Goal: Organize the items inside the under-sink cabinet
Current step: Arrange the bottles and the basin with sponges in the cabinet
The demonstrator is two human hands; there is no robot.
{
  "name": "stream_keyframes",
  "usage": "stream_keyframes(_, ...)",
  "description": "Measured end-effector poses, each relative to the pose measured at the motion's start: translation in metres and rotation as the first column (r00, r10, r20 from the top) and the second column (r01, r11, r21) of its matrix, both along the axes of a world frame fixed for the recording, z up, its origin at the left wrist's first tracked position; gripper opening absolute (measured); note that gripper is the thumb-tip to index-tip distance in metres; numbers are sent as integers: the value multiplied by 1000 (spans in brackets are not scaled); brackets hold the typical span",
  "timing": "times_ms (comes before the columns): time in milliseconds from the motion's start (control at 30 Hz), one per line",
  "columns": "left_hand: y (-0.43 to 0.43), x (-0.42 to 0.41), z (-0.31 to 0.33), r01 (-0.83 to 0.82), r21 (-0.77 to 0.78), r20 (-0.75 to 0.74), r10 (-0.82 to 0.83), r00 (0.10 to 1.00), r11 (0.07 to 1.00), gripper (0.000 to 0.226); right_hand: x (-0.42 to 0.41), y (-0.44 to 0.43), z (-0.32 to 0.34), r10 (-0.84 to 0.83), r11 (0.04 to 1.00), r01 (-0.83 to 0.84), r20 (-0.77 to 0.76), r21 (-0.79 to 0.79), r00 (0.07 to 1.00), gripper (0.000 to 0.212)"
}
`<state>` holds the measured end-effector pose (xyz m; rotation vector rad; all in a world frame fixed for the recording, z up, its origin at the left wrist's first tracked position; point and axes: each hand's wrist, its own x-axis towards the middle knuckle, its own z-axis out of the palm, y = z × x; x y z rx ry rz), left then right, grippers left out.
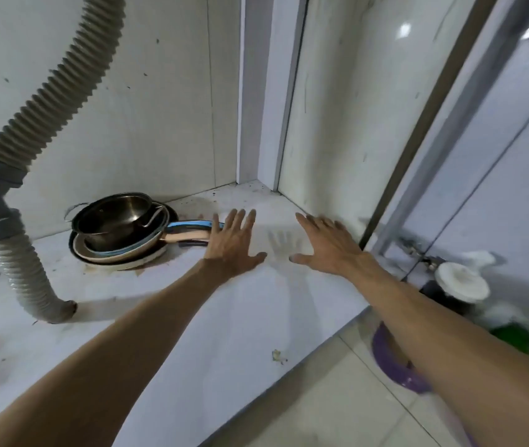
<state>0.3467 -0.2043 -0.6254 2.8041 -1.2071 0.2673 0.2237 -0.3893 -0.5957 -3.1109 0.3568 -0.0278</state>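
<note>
A stack of pans [117, 240] sits at the back left of the cabinet floor [166, 317], with a steel pot [117, 217] nested on top. Their pink and blue handles [188, 232] point right. My left hand [230, 243] is spread flat with straight fingers, right at the ends of those handles. My right hand [327, 243] is also spread flat with straight fingers, a little to the right, near the cabinet's right wall. Neither hand holds anything.
A ribbed grey drain hose [27, 269] runs down the left side into the floor. The open cabinet door [498, 156] stands at right. Outside on the tiled floor lie blurred white lids [461, 282], a green item [511, 337] and a purple item [395, 366]. A small scrap [277, 355] lies near the cabinet's front edge.
</note>
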Motion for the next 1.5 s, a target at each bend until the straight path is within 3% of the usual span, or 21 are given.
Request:
stream_keyframes(367,-187,-164,12,244,-229,-290,-306,907,942,86,-223,-121,68,-492,870,492,-67,-26,868,85)
stream_keyframes(500,-225,-199,5,228,-276,-422,-331,844,934,85,-250,-127,65,-555,830,558,-81,17,828,85)
stream_keyframes(733,-273,-227,-16,127,-344,-636,-331,697,930,103,-271,-157,44,-617,779,618,-54,106,785,86)
stream_keyframes(933,-312,-236,-89,-84,-428,-793,-329,513,900,105,-248,-180,23,-564,800,547,-3,245,826,80)
stream_keyframes(1067,-350,-220,-162,-128,-478,-803,-373,466,869,105,-226,-190,15,-524,820,497,25,282,851,64)
stream_keyframes(1200,-311,-245,-90,-174,-480,-807,-355,471,860,96,-210,-200,11,-527,825,462,146,326,837,28)
stream_keyframes(1333,-309,-247,-68,-194,-455,-796,-299,526,869,92,-196,-205,23,-475,853,388,209,349,855,24)
stream_keyframes(1500,-304,-227,-20,-259,-513,-750,-281,598,818,96,-164,-206,67,-410,874,260,334,411,849,26)
